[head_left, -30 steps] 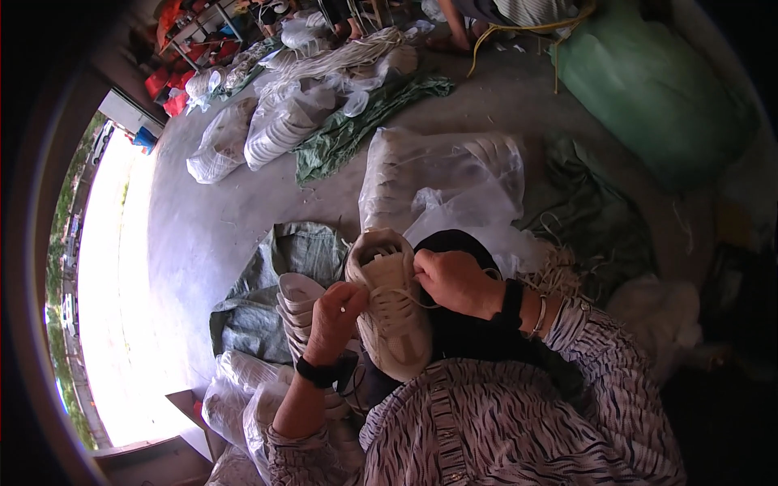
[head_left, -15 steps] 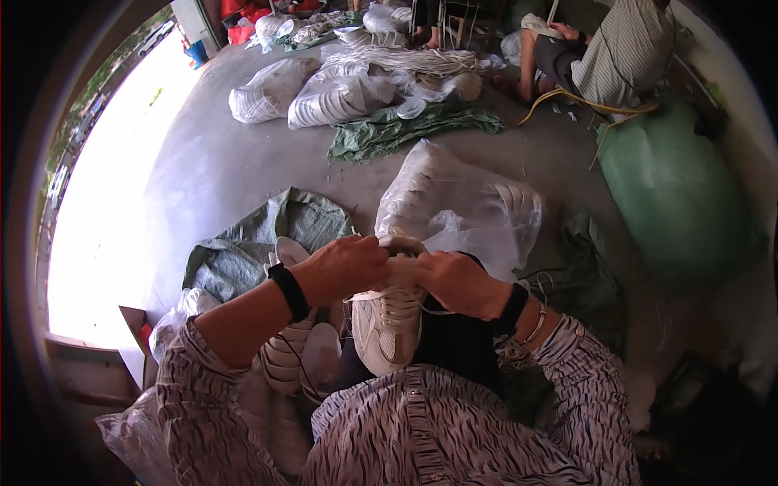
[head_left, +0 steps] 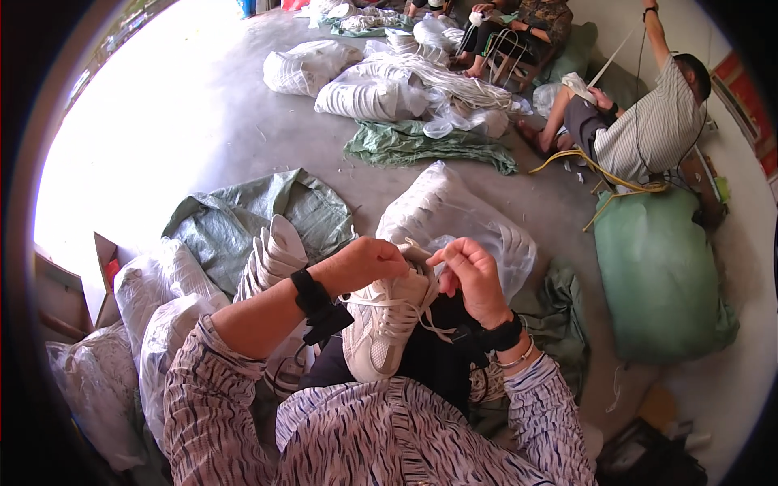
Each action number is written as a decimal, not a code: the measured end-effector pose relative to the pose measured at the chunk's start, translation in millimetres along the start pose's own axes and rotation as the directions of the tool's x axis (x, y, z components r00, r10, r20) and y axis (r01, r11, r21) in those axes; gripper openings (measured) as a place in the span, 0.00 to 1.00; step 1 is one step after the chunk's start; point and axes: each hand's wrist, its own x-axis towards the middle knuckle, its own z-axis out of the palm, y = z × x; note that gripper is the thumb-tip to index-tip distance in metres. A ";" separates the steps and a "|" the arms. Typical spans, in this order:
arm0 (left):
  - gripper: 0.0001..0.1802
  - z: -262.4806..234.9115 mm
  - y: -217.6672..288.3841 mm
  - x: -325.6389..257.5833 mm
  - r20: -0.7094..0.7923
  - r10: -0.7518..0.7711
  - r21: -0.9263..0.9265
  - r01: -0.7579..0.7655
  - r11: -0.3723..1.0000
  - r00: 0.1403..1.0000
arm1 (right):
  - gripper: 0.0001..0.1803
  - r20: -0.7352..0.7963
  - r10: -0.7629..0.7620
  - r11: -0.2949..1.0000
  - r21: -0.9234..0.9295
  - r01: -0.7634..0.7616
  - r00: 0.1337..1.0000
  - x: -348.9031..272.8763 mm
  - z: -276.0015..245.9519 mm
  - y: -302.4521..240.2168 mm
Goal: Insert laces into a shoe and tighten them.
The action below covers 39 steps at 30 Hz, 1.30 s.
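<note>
A beige sneaker with a mesh toe and pale laces rests on my lap, its toe pointing toward me. My left hand is closed at the shoe's collar, fingertips against the upper. On the other side, my right hand is raised beside the opening, thumb and forefinger pinched together. What those fingertips hold is too small to make out. One lace end trails down the sneaker's right side. Beside my left forearm stands a stack of nested pale shoe parts.
A clear bag of pale shoe parts lies just ahead, with a green woven sack to its left. Wrapped bundles sit at my left. A big green bag stands right, near a seated person in a striped shirt. More bundles lie farther off.
My right hand has lifted off the shoe's tongue area and turned, fingers now pinched beside the opening. My left hand stays near the collar. The view has shifted toward the right.
</note>
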 end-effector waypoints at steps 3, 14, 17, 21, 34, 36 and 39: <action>0.07 1.1 -5.9 -1.2 0.013 0.155 -0.050 -0.154 0.987 0.988 | 0.05 0.111 0.231 0.905 0.341 -0.255 0.967 -3.0 6.8 -1.6; 0.08 8.9 -6.6 -9.1 -0.076 0.177 -0.329 -0.193 0.925 0.981 | 0.04 -0.202 -0.028 0.999 0.021 0.033 0.979 -4.0 28.2 -2.8; 0.10 1.8 -12.6 -1.2 -0.019 0.217 -0.118 -0.218 0.969 0.976 | 0.05 -0.421 -0.039 0.871 0.430 0.238 0.906 0.5 -20.3 -54.7; 0.11 -1.4 21.5 5.0 0.170 0.346 0.221 -0.378 0.899 0.923 | 0.05 -0.459 -0.521 0.743 0.172 0.647 0.720 -24.2 -41.9 -136.0; 0.16 -6.6 25.9 -44.8 -0.336 -0.053 -0.321 -0.061 0.945 0.940 | 0.06 -0.301 0.040 0.742 0.648 0.174 0.953 -52.2 -93.8 -41.5; 0.17 -0.2 19.4 -42.5 -0.407 -0.126 -0.434 -0.070 0.898 0.905 | 0.05 -0.429 0.158 0.986 0.118 -0.118 0.889 -55.5 -91.1 -6.7; 0.17 2.9 -2.4 -52.5 -0.224 -0.001 -0.532 -0.122 0.838 0.975 | 0.05 -0.365 0.097 0.985 -0.097 -0.141 0.926 -53.4 -59.4 34.2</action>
